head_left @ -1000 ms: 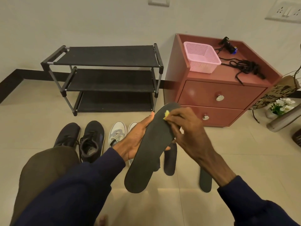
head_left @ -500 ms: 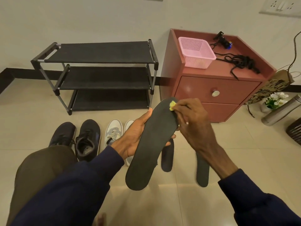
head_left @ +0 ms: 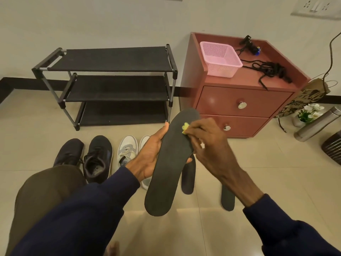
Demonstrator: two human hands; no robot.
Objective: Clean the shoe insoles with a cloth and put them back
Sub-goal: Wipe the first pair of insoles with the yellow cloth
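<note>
**Insole gripped at frame centre, cloth pressed on its upper part**

The insole (head_left: pixel 171 163) is held up at frame centre, its top overlapping the lower drawer front of the red cabinet (head_left: pixel 239 102). On the left hand (head_left: pixel 151 156) I see the thumb along the insole's left edge and the fingers wrapped behind it, with one tip showing at the right edge. That hand grips the insole. The right hand (head_left: pixel 208 145) is curled over a yellow cloth (head_left: pixel 185 127) and pinches it against the insole's upper part.

Hidden or cut off:
- Only a small corner of the cloth shows; the rest is under the fingers.
- The held insole covers the top of a second insole (head_left: pixel 188 180) lying on the floor (head_left: pixel 276 172).
- The right forearm covers the upper part of a third insole (head_left: pixel 227 200).
- The left hand and sleeve hide most of one of the white shoes (head_left: pixel 127 150).
- The black shoes (head_left: pixel 97 157) stand left of the white ones, partly behind a knee (head_left: pixel 46 191) at lower left.
- A dark ribbed object (head_left: pixel 332 150) is cut by the right edge, and I cannot tell what it is.

Edges and room:
- Tile floor shows between the shoes and the shoe rack (head_left: pixel 114 85) at upper left.
- More tile shows at lower centre, beneath the held insole.
- A metal bottle (head_left: pixel 317 124) sits near the right edge, beside the cabinet.
</note>
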